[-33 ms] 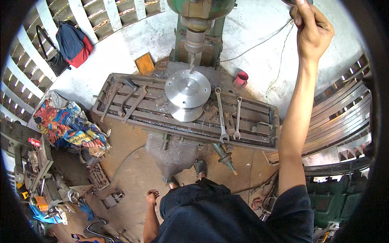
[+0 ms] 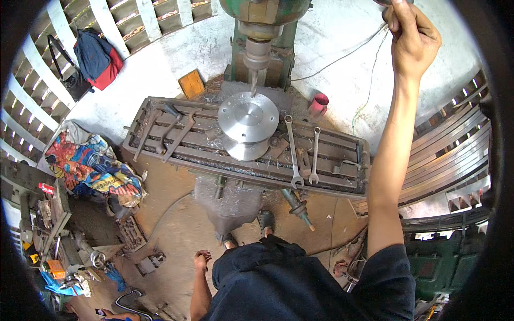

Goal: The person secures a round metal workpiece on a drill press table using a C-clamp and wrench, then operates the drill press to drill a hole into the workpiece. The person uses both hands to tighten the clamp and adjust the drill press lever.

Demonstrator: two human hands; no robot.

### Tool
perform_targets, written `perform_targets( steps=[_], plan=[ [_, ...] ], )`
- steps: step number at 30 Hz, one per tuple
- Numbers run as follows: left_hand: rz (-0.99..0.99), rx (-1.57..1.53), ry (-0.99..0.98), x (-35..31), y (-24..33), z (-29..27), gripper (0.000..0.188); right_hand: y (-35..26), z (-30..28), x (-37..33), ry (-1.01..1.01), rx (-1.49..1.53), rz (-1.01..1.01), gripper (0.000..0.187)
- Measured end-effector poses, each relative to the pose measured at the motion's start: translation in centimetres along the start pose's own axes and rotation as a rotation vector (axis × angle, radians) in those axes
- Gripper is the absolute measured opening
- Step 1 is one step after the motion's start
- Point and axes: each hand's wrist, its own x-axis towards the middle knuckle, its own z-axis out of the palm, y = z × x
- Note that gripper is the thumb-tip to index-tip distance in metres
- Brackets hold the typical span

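Observation:
My right hand (image 2: 415, 40) is raised at the upper right, fingers closed round a dark knob (image 2: 385, 2), which the picture's top edge cuts off. My left hand (image 2: 201, 260) hangs low beside my body, fingers loosely bent and apart, holding nothing. Ahead of me, a shiny flanged metal wheel (image 2: 248, 120) with holes through its upper face sits on the slotted machine table (image 2: 187, 167). A drill bit (image 2: 254, 83) points down from the drill press head (image 2: 265, 13), its tip at the wheel's far edge.
Two wrenches (image 2: 294, 155) lie right of the wheel; curved metal clamps (image 2: 179, 136) lie left. A red cup (image 2: 318, 105) stands behind the table. A colourful cloth (image 2: 99, 166) and a cluttered bench (image 2: 56, 224) are at left. Another person's hand (image 2: 107, 313) shows at lower left.

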Motion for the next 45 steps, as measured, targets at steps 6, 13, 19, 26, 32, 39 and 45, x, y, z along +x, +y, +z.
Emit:
perform_targets(
  steps=[6,13,19,26,32,39,45],
  plan=[
    [-0.048,0.031,0.018,-0.8,-0.3,-0.2,0.025,-0.6,1.6,-0.3,0.088,0.035,-0.031,0.041],
    [-0.092,0.028,-0.011,-1.4,-2.5,-1.2,0.024,0.2,1.0,0.1,0.069,0.083,-0.016,0.040],
    [-0.135,0.020,0.009,-0.4,-3.2,-1.2,0.025,-0.2,1.3,-0.1,0.074,0.101,-0.024,0.039],
    [-0.077,0.007,-0.019,-0.9,-1.5,-0.4,0.025,-0.9,1.9,-0.3,0.088,0.086,-0.030,0.039],
    [-0.111,0.035,-0.017,-1.6,-0.4,0.0,0.025,-0.7,1.9,-0.3,0.107,0.089,-0.077,0.038],
    [-0.121,0.011,-0.025,-1.0,-1.2,0.0,0.026,-0.5,1.7,-0.1,0.087,0.136,-0.066,0.039],
    [-0.126,0.046,-0.001,-1.1,-0.9,0.5,0.026,-0.5,1.8,-0.2,0.081,0.151,-0.079,0.039]
  ],
)
